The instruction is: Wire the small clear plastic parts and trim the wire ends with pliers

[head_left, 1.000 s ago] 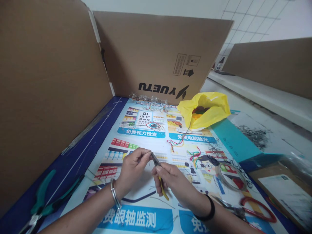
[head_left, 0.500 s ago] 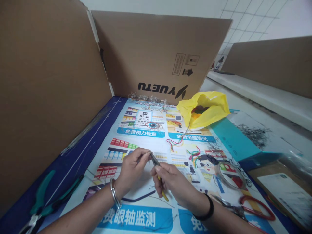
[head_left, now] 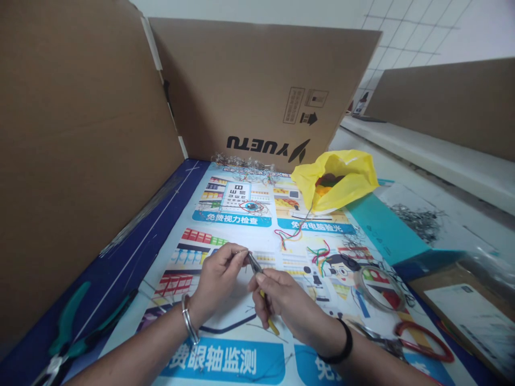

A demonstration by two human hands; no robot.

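In the head view, my right hand point(head_left: 277, 297) is wrapped round long-nose pliers point(head_left: 255, 264) with yellow handles. Their dark jaws point up and left and meet the fingertips of my left hand point(head_left: 219, 273). Thumb and forefinger of that left hand are pinched together on what looks like a thin wire point(head_left: 242, 251), mostly hidden by the fingers. Both hands are above the middle of a printed poster sheet point(head_left: 231, 292). Loose dark wire pieces point(head_left: 267, 326) lie below the pliers.
Green-handled pliers point(head_left: 66, 343) lie at left, red-handled scissors point(head_left: 424, 343) at right beside a clear tape roll point(head_left: 380, 289). Further back are a yellow bag point(head_left: 354, 179), coloured threads point(head_left: 319, 257), wire tangles point(head_left: 249, 166) and a teal box point(head_left: 390, 228). Cardboard panels point(head_left: 241, 80) wall the back and left.
Hardly anything differs. Both hands and the pliers keep nearly the same place and grip, while the whole view has shifted very slightly.
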